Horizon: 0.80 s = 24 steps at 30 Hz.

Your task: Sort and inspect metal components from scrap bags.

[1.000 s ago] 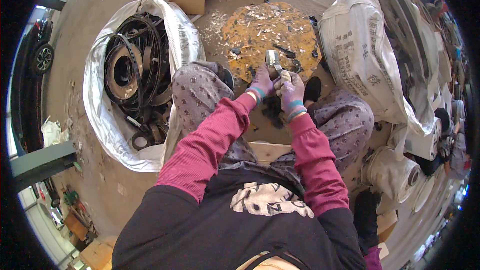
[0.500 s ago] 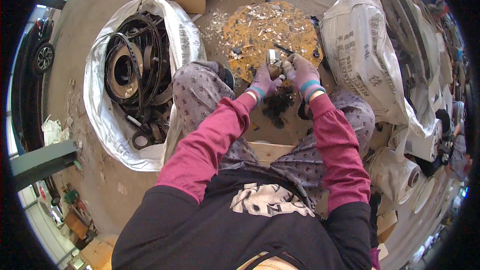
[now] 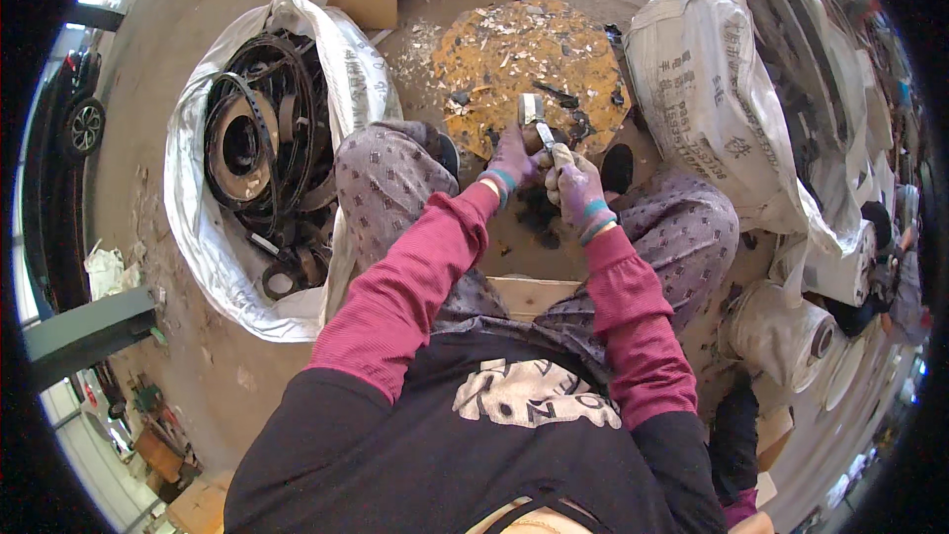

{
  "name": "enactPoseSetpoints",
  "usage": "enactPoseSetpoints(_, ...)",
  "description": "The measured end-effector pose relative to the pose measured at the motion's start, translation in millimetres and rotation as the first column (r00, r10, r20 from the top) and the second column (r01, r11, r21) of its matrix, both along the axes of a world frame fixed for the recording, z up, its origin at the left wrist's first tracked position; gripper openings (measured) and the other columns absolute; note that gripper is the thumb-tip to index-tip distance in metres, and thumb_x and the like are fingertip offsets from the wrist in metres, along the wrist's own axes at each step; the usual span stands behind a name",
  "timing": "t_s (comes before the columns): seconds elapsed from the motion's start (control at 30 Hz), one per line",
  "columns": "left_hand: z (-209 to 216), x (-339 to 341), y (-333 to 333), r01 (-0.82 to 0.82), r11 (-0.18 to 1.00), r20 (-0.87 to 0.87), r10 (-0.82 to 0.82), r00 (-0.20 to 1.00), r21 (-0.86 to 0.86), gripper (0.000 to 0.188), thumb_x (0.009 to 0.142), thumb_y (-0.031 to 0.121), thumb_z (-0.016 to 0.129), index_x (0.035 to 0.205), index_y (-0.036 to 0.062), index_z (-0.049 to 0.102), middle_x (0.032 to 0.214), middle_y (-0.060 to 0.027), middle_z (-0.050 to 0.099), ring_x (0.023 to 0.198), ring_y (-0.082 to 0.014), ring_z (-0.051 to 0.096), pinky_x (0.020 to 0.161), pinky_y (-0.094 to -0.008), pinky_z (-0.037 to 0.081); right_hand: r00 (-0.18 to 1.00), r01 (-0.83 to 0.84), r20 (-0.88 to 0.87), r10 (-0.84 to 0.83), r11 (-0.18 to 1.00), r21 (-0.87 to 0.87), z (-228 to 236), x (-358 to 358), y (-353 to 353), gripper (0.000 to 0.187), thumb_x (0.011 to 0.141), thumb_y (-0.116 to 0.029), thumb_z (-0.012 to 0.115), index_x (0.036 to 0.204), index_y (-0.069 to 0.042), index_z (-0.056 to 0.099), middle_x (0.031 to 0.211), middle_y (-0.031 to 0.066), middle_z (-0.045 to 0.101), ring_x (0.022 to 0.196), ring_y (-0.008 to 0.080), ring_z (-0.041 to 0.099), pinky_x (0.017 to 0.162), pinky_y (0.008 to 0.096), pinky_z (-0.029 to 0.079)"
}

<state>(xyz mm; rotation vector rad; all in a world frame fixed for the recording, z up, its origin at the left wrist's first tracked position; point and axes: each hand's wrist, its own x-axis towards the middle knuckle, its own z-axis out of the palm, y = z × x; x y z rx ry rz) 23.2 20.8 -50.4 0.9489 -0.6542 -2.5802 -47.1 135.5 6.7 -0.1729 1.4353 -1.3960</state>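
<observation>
My left hand [image 3: 510,162], in a purple work glove, is closed round a pale, short cylindrical piece [image 3: 530,108] with a dark edge. Its far end sticks up past my fingers. In my right hand [image 3: 577,188], gloved the same way, is a knife [image 3: 545,134] whose silvery blade points away from me and lies against the near side of the piece. Both hands meet in front of my knees, over the near edge of a worn yellow plate [image 3: 481,61] strewn with white chips and black scraps. My fingers hide the knife's handle.
On the left stands an open white sack [image 3: 188,227] of black rings and bands. A large printed white sack [image 3: 682,59] leans at the right. Dark shreds [image 3: 539,213] lie between my feet. Cardboard boxes [image 3: 361,0] are at the far side; a green-grey beam [image 3: 89,321] juts in at left.
My right hand has drawn back toward me and slightly left, and the knife blade now shows between my hands. The pale piece has tilted a little in my left hand.
</observation>
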Motion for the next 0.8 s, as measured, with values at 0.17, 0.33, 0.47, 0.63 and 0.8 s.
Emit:
enactPoseSetpoints(0.17,-10,2,-4,0.619,0.390,0.699,0.098,0.708,-0.682,0.078,0.060,0.030,0.081,0.119,0.0001,0.040,0.106,-0.0170,0.059,0.095,-0.0250,0.058,0.083,-0.0368,0.047,0.996,0.069,-0.058,-0.068,0.997,0.020,-7,-13,-9,0.031,0.092,-0.031,0.050,0.085,-0.003,0.060,0.062,0.0044,0.056,0.049,0.0103,0.047,0.044,0.0247,0.038)
enactPoseSetpoints(0.33,-36,1,-10,0.575,0.300,0.636,0.166,0.754,-0.761,0.080,0.060,0.025,0.079,0.122,-0.0010,0.037,0.105,-0.0171,0.058,0.094,-0.0262,0.057,0.085,-0.0369,0.046,0.643,-0.074,-0.713,0.279,0.949,0.306,-2,-48,-17,0.032,0.087,-0.033,0.053,0.088,-0.002,0.062,0.081,0.0190,0.064,0.075,0.0314,0.063,0.063,0.0385,0.048)
enactPoseSetpoints(0.47,-40,0,-12,0.458,0.502,0.521,-0.018,0.853,-0.733,0.077,0.062,0.022,0.078,0.122,-0.0018,0.035,0.106,-0.0148,0.058,0.094,-0.0234,0.056,0.085,-0.0352,0.045,0.039,0.189,-0.901,0.431,0.883,0.430,13,-101,-23,0.038,0.087,-0.037,0.052,0.086,-0.002,0.064,0.078,0.0202,0.064,0.080,0.0356,0.062,0.063,0.0401,0.047)
enactPoseSetpoints(0.63,-53,9,0,0.265,0.604,0.339,0.009,0.941,-0.752,0.078,0.062,0.026,0.078,0.121,-0.0036,0.036,0.110,-0.0162,0.054,0.098,-0.0270,0.054,0.090,-0.0339,0.043,0.746,-0.022,-0.662,0.069,0.997,0.080,36,-137,-20,0.037,0.089,-0.036,0.052,0.084,-0.001,0.064,0.068,0.0055,0.061,0.060,0.0165,0.056,0.056,0.0326,0.045)
enactPoseSetpoints(0.8,-19,4,-4,0.556,0.324,0.607,0.079,0.791,-0.766,0.087,0.059,0.033,0.081,0.123,-0.0033,0.035,0.113,-0.0221,0.052,0.105,-0.0331,0.052,0.093,-0.0370,0.041,0.954,-0.120,-0.267,0.138,0.989,0.083,11,-40,11,0.034,0.092,-0.035,0.050,0.094,-0.002,0.059,0.057,-0.0001,0.051,0.045,0.0076,0.045,0.041,0.0233,0.037)
